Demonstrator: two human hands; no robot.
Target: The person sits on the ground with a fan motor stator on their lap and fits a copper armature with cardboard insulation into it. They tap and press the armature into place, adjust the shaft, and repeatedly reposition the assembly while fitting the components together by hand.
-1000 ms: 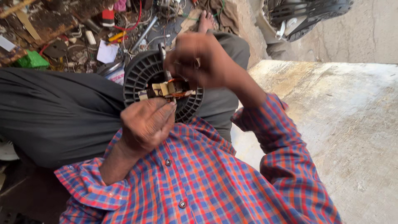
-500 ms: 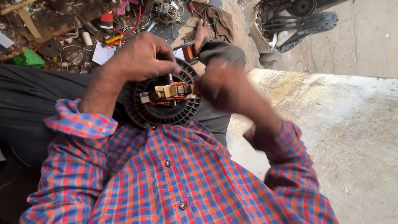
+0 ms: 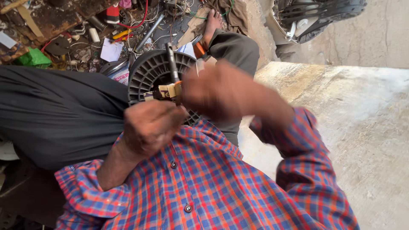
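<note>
A black round fan wheel (image 3: 149, 74) with ribbed vanes rests over my lap. A metal shaft (image 3: 171, 61) sticks up from its middle, beside tan and copper-coloured parts (image 3: 169, 90). My left hand (image 3: 149, 127) is closed on the wheel's near edge. My right hand (image 3: 221, 91) is blurred by motion and lies over the wheel's right side and middle, fingers curled on it. Both arms wear a red and blue checked shirt (image 3: 213, 187). Much of the wheel's near half is hidden behind my hands.
My dark trousers (image 3: 59, 110) stretch away, with a bare foot (image 3: 211, 23) at the far end. The floor beyond is littered with wires, tools, paper and a green scrap (image 3: 32, 57). A concrete slab (image 3: 353, 127) lies to the right, with a black fan part (image 3: 315, 17) above it.
My left hand has come from the wheel's far edge to its near edge. My right hand has shifted left over the wheel's middle. The wheel has tilted, and its shaft now shows.
</note>
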